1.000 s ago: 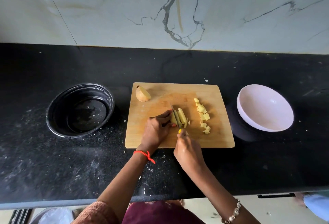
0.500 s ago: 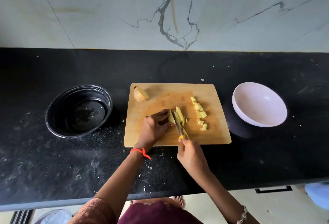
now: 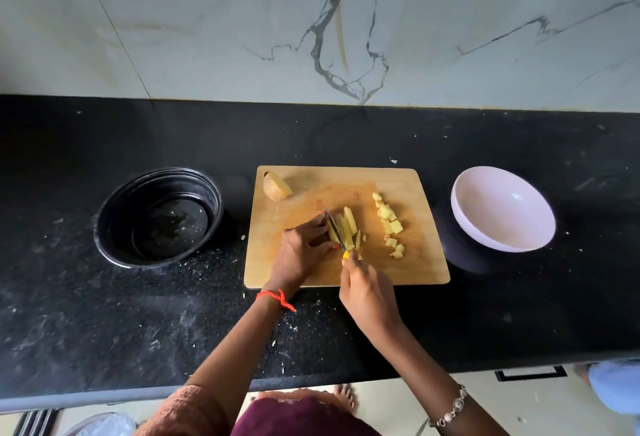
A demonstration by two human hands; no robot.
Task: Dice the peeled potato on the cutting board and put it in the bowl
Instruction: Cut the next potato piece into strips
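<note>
Both hands have stayed at the same place since the earlier frame, and the knife blade is again low among the potato strips.

Nearest is the front edge of the black speckled stone worktop (image 3: 104,314), with both forearms crossing over it. The left wrist carries a red thread (image 3: 277,297), the right wrist a silver chain bracelet (image 3: 450,411).

The right hand (image 3: 367,293) has its grip closed round the yellow handle of a small steel knife (image 3: 334,227). The left hand (image 3: 301,252) presses with curled fingers on a potato piece just left of the blade. The pale yellow potato strips (image 3: 348,224) lie just right of the blade.

All this is on the light wooden rectangular cutting board (image 3: 415,262), whose near edge lies back from the worktop edge. A row of small yellow potato cubes (image 3: 389,224) lies toward the right side of the board. A rounded uncut potato piece (image 3: 276,187) sits in its far left corner.

A band of bare worktop separates the board from the round pale pink bowl (image 3: 485,200) on the right. On the left stands a round black bowl (image 3: 114,227), also apart from the board. White flecks are scattered over the worktop around the black bowl and before the board.

Behind, the worktop meets a wall of white marble with dark veins (image 3: 207,20).
</note>
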